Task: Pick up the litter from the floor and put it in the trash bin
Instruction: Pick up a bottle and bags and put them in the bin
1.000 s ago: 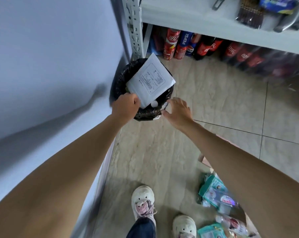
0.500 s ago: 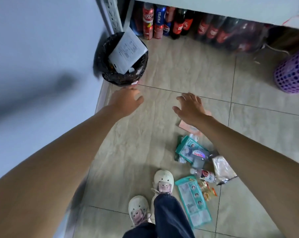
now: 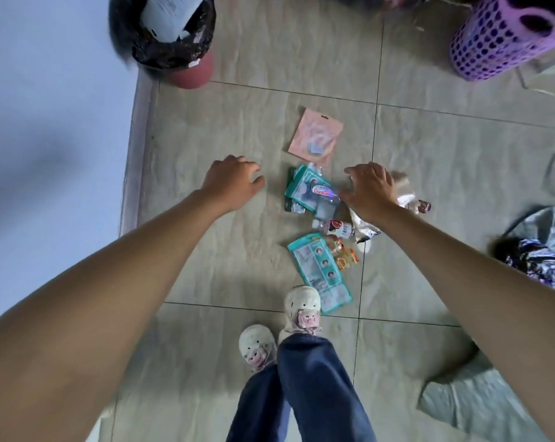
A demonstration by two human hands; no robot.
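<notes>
Your right hand [image 3: 370,189], fingers spread, hovers over the litter [image 3: 314,196] to grab; left hand [image 3: 231,183] loosely open, empty.

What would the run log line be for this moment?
left hand empty | right hand empty above wrappers | paper in trash bin | litter remains on floor

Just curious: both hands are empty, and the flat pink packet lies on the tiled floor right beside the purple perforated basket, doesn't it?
Not quite. In the head view the flat pink packet lies beside the teal wrappers, far from the purple perforated basket. Both hands are indeed empty.
</notes>
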